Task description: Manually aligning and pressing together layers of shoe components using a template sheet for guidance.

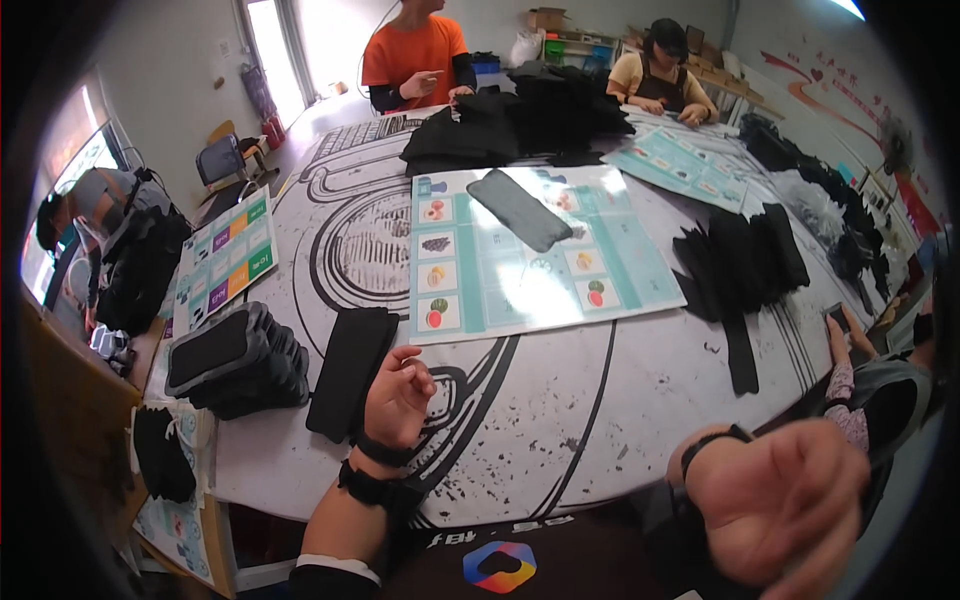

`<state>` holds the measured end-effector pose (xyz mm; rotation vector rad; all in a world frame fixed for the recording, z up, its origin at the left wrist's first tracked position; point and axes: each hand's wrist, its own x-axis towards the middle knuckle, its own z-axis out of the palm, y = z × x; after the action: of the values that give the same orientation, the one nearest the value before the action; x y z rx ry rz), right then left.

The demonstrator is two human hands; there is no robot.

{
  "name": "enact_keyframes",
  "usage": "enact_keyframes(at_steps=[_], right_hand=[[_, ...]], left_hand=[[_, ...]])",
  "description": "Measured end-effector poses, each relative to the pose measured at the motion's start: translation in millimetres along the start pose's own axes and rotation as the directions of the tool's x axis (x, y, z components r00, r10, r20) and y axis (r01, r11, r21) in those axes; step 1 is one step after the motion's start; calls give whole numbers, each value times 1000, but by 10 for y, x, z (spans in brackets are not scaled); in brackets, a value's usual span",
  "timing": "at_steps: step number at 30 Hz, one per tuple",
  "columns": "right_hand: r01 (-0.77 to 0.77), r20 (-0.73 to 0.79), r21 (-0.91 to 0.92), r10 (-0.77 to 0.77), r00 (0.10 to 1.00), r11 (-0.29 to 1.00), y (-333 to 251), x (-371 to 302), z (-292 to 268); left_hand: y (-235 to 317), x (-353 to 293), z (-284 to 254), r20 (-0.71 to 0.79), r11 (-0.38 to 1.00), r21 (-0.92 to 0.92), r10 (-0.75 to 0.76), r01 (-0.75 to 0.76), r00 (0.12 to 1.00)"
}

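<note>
My left hand (398,398) hovers over the near table edge, loosely curled with nothing visible in it. Right beside it lies a stack of black fabric strips (350,375). Left of that rises a pile of black pads with grey rims (235,360). My right hand (785,500) is raised at the lower right, smeared by motion, its fingers unclear. Ahead, a glossy teal-and-white printed board (470,300) with fruit pictures lies on the table, and a single grey-black pad (520,210) rests slantwise on it. A loose bunch of black strips (740,265) is to the board's right.
Black fabric pieces (530,115) heap up at the far side, near a person in orange (415,55) and another in an apron (665,75). More printed boards lie left (230,250) and right (680,170). At the right edge, a person's hands hold a phone (838,318).
</note>
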<state>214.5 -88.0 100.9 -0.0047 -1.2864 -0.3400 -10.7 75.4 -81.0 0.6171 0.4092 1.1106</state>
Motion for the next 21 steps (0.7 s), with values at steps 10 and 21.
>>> enact_keyframes(at_steps=[10, 21], right_hand=[[-870, -19, -10, 869, 494, 494, 894, -938, -899], [-942, -196, -281, 950, 242, 182, 987, -1774, -1280]], left_hand=[[-24, -5, -18, -48, 998, -12, -69, 68, 996], [-30, -14, -38, -73, 997, -36, -73, 70, 995]])
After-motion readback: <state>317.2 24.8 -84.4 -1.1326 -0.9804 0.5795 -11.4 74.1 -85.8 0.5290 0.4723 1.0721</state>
